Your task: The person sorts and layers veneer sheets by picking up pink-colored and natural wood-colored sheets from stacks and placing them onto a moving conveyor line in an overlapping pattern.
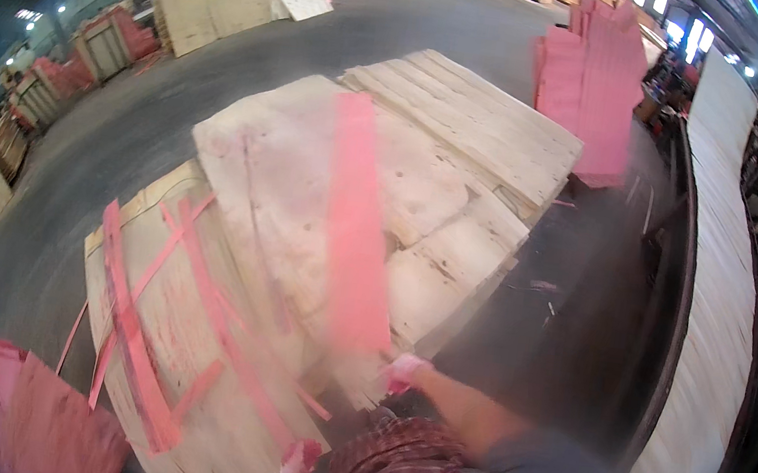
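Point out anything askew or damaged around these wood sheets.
Loose pink strips lie crisscrossed on the lower-left pale sheet, some poking past its edge, so they look scattered rather than stacked. The central stack also shows ragged gaps in its top layer, toward the right, which look like damage.

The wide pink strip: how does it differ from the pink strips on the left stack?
The wide pink strip is one broad band; the pink strips on the left stack are narrower pieces. Nothing pink crosses the wide strip, while some of those cross. Both lie over wood sheets.
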Demonstrator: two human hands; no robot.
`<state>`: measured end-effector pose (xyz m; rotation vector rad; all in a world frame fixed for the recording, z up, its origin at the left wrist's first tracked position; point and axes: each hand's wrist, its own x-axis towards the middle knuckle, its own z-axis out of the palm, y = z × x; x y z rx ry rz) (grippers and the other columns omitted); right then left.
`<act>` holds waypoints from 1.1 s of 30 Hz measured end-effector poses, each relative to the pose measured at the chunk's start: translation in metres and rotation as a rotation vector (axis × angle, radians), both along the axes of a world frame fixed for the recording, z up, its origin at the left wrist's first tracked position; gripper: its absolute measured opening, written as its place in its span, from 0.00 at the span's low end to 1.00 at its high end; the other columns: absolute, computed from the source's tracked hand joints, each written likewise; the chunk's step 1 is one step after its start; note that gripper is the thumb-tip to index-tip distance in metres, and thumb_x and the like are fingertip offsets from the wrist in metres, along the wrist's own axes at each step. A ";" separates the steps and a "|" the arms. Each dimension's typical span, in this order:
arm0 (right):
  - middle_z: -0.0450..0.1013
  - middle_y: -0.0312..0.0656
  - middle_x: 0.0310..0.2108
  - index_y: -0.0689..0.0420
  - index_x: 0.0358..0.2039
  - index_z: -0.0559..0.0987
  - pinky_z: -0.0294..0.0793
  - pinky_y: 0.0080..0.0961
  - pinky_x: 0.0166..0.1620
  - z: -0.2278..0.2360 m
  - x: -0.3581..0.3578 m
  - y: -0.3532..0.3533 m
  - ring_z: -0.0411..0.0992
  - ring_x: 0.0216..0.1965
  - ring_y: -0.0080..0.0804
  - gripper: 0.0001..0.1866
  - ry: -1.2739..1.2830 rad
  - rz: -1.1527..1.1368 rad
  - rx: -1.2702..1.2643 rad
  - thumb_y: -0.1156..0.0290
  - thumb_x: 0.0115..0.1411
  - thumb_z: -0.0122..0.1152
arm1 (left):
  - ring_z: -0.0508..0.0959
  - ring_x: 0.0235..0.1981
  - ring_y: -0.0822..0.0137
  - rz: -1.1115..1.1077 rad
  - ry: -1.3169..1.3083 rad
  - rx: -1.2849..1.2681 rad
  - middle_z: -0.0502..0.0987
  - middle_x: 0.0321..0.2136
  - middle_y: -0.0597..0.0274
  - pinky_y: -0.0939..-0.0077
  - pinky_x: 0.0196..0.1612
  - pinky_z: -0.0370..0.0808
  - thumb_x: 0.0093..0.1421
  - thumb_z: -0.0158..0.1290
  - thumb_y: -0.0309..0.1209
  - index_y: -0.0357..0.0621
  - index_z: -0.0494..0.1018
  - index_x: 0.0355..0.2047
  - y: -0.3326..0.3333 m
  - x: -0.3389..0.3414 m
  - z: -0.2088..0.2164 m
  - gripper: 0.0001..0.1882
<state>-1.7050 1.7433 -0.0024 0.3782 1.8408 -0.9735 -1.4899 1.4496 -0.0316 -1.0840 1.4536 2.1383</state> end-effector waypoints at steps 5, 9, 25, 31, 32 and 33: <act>0.73 0.47 0.21 0.67 0.24 0.75 0.75 0.30 0.22 0.038 -0.054 0.109 0.71 0.18 0.35 0.20 0.227 -0.683 -0.165 0.59 0.55 0.53 | 0.77 0.33 0.64 -0.087 0.054 0.107 0.77 0.32 0.58 0.72 0.35 0.71 0.59 0.40 0.48 0.41 0.71 0.37 0.003 -0.068 -0.007 0.22; 0.73 0.49 0.21 0.68 0.25 0.74 0.75 0.30 0.21 0.073 -0.072 0.199 0.71 0.17 0.35 0.20 0.330 -0.943 -0.048 0.60 0.55 0.52 | 0.77 0.33 0.64 -0.141 0.124 0.036 0.77 0.32 0.58 0.71 0.35 0.72 0.60 0.39 0.47 0.41 0.72 0.36 0.017 -0.128 0.000 0.22; 0.74 0.46 0.24 0.57 0.46 0.69 0.73 0.24 0.21 -0.016 -0.357 0.621 0.70 0.17 0.28 0.25 0.497 -1.213 -0.138 0.52 0.54 0.53 | 0.71 0.45 0.59 -0.327 0.255 0.215 0.72 0.42 0.51 0.65 0.52 0.65 0.62 0.36 0.44 0.34 0.66 0.45 0.369 -0.423 0.031 0.24; 0.69 0.43 0.22 0.55 0.46 0.69 0.73 0.26 0.26 -0.092 -0.481 0.695 0.71 0.23 0.32 0.29 0.125 -1.199 0.042 0.48 0.50 0.56 | 0.67 0.50 0.61 -0.432 0.234 0.122 0.69 0.46 0.55 0.68 0.55 0.61 0.62 0.40 0.37 0.35 0.64 0.48 0.571 -0.568 0.012 0.20; 0.69 0.43 0.23 0.55 0.47 0.68 0.73 0.25 0.26 -0.089 -0.495 0.694 0.71 0.23 0.32 0.29 0.096 -1.062 0.067 0.48 0.50 0.55 | 0.66 0.51 0.65 -0.464 0.247 0.072 0.67 0.48 0.56 0.72 0.55 0.59 0.61 0.42 0.37 0.36 0.63 0.50 0.593 -0.596 0.011 0.21; 0.69 0.43 0.23 0.55 0.48 0.68 0.73 0.25 0.25 -0.071 -0.509 0.688 0.70 0.24 0.31 0.29 0.068 -0.920 0.089 0.49 0.51 0.55 | 0.64 0.52 0.69 -0.493 0.258 0.024 0.65 0.51 0.58 0.76 0.56 0.57 0.59 0.44 0.37 0.37 0.62 0.51 0.610 -0.620 0.005 0.23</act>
